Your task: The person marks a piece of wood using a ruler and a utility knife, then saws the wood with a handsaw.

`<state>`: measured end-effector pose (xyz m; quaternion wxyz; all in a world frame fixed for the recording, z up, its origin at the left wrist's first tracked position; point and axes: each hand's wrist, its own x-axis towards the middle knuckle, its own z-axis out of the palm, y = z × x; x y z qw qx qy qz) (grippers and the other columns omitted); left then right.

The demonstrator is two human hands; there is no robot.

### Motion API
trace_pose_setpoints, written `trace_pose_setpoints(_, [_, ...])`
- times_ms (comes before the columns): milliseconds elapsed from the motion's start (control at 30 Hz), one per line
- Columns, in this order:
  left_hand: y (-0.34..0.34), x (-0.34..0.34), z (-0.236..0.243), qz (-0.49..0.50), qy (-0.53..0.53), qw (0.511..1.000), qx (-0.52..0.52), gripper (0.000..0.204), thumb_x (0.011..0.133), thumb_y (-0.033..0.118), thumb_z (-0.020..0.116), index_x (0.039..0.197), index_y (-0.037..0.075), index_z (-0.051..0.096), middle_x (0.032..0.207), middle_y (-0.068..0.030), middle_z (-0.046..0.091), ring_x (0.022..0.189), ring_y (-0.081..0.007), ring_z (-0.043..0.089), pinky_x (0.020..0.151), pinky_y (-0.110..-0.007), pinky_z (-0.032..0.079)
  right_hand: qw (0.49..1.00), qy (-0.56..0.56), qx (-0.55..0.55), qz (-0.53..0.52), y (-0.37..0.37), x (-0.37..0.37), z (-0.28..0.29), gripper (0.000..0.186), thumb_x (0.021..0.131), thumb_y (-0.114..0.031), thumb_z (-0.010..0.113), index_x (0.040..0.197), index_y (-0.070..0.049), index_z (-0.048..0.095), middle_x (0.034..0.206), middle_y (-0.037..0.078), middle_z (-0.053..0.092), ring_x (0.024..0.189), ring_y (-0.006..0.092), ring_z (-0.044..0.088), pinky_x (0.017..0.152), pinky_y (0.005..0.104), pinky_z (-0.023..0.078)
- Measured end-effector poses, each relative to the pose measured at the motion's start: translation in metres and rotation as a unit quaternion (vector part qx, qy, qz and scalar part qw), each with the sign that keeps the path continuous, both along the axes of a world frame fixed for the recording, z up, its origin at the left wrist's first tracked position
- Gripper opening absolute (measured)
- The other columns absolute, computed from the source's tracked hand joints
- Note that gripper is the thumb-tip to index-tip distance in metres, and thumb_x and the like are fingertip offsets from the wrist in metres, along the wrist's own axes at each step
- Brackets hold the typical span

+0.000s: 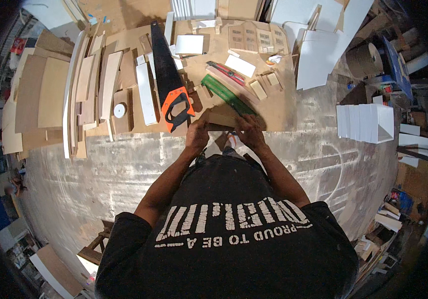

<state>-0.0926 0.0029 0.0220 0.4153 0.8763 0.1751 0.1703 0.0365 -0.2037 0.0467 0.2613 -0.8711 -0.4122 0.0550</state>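
Note:
At the near edge of the wooden worktable point(279, 112), my left hand point(197, 134) and my right hand point(250, 132) are both closed on a brown board piece point(222, 119), one at each end. Shadow hides parts of the fingers. Just left of my left hand lies a handsaw point(176, 107) with a black blade and an orange handle, its blade pointing to the far side. A green strip-shaped tool point(228, 93) slants down toward my right hand. Beyond it rests a red and black tool point(225, 73), its kind unclear.
Long wooden boards point(87, 79) and a white strip point(146, 92) lie on the left. Small wood blocks point(258, 89), white pieces point(240, 65) and a panel with window shapes point(256, 39) are on the table. White sheets point(319, 55) lean at the right, near a white box point(363, 122).

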Motion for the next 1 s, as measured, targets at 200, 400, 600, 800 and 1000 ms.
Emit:
trace_pose_setpoints(200, [-0.004,0.006,0.014,-0.008,0.128,0.992,-0.005,0.015,0.086,0.002,0.059,0.099,-0.003,0.064,0.083,-0.0262,0.067,0.08,-0.0462,0.066,0.068,-0.049,0.052,1.0,0.011,0.029,-0.001,-0.007,0.003,-0.014,0.042,0.081,-0.009,0.07,0.122,-0.003,0.064,0.118,0.023,0.061,0.112,0.0411,0.057,0.099,0.0479,0.048])
trace_pose_setpoints(400, [-0.009,-0.004,0.002,0.006,0.047,0.999,-0.004,0.024,0.087,0.001,0.057,0.109,-0.001,0.067,0.08,-0.024,0.067,0.074,-0.0418,0.068,0.064,-0.047,0.052,0.998,0.003,0.053,0.034,-0.001,0.015,-0.023,0.041,0.081,-0.007,0.069,0.122,-0.003,0.063,0.118,0.023,0.061,0.112,0.0409,0.057,0.097,0.0473,0.048])
trace_pose_setpoints(600, [-0.017,-0.003,0.014,0.062,0.113,0.992,0.015,0.021,0.089,0.004,0.058,0.107,-0.001,0.066,0.087,-0.0244,0.068,0.08,-0.0422,0.067,0.069,-0.048,0.053,0.994,0.05,0.062,0.071,0.003,0.032,-0.014,0.043,0.081,-0.014,0.066,0.123,-0.007,0.062,0.126,0.021,0.061,0.116,0.0405,0.057,0.103,0.0484,0.045])
trace_pose_setpoints(800, [-0.024,0.006,0.022,0.033,0.083,0.99,0.106,0.032,0.088,0.009,0.06,0.119,0.0,0.061,0.113,-0.0241,0.062,0.104,-0.0437,0.059,0.09,-0.05,0.05,0.984,0.129,0.12,-0.004,-0.012,0.054,-0.011,0.039,0.091,-0.016,0.059,0.128,-0.004,0.06,0.127,0.022,0.062,0.121,0.0413,0.055,0.105,0.0494,0.043])
trace_pose_setpoints(1000, [-0.028,0.027,0.022,-0.034,0.116,0.978,0.168,0.048,0.085,0.006,0.059,0.132,0.002,0.052,0.129,-0.0198,0.054,0.12,-0.0429,0.049,0.1,-0.05,0.046,0.975,0.118,0.187,0.022,-0.043,0.069,-0.02,0.029,0.098,-0.009,0.054,0.124,0.0,0.062,0.112,0.023,0.068,0.108,0.0417,0.064,0.095,0.0469,0.05])
